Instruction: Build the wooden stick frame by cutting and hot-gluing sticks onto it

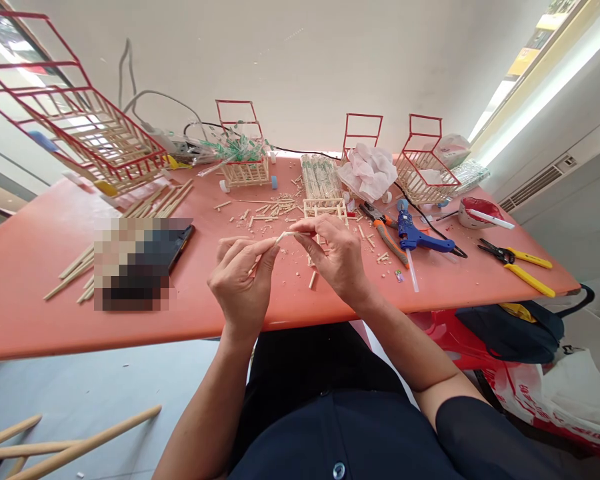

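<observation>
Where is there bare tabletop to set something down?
Bare orange tabletop: between the dark phone and left hand; between the blue glue gun and yellow-handled pliers. Crowded: the far side, with pale wooden offcuts and red-handled carts.

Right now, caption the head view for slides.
Left hand and right hand hold a pale stick near miniature shopping carts.

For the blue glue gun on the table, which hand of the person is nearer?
The right hand. It is to the left of the blue glue gun, with orange-handled pliers between them; the left hand is farther left, beyond the right hand.
</observation>
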`<state>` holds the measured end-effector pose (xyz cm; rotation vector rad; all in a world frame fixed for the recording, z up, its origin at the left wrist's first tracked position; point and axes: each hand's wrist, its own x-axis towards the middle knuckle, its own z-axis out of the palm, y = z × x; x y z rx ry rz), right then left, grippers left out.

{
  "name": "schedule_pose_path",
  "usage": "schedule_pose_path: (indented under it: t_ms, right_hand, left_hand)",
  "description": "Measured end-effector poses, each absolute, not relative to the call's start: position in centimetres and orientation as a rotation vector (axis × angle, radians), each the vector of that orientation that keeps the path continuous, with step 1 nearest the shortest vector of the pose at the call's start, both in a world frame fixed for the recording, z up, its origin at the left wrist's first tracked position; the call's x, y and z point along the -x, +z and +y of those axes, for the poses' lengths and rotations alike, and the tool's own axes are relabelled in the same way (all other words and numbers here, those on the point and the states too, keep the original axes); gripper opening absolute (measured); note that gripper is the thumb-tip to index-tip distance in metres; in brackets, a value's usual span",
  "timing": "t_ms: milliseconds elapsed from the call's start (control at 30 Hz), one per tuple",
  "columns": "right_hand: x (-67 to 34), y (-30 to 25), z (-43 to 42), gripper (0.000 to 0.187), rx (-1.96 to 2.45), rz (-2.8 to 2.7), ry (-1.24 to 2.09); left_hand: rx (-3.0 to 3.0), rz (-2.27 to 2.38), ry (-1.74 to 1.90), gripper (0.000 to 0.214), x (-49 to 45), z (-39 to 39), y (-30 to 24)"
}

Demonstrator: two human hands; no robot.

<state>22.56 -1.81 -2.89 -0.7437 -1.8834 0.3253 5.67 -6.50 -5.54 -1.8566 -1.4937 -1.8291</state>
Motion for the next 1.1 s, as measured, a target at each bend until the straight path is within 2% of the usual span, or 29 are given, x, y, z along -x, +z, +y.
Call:
schedule_pose_path:
  t_ms: [300,1100]
  right_hand:
    - [-22.79,-3.21,-1.59,0.019,0.774,-1.929,0.214]
    - [-23.07,-3.35,-1.83,0.022,0.778,-1.991,0.14]
  left_hand:
    - [1.835,-1.452,-1.835,0.009,-5.57,-6.5,-5.65]
    - [1.86,-1.373,-1.788,0.014,-5.26,-6.34,-5.92]
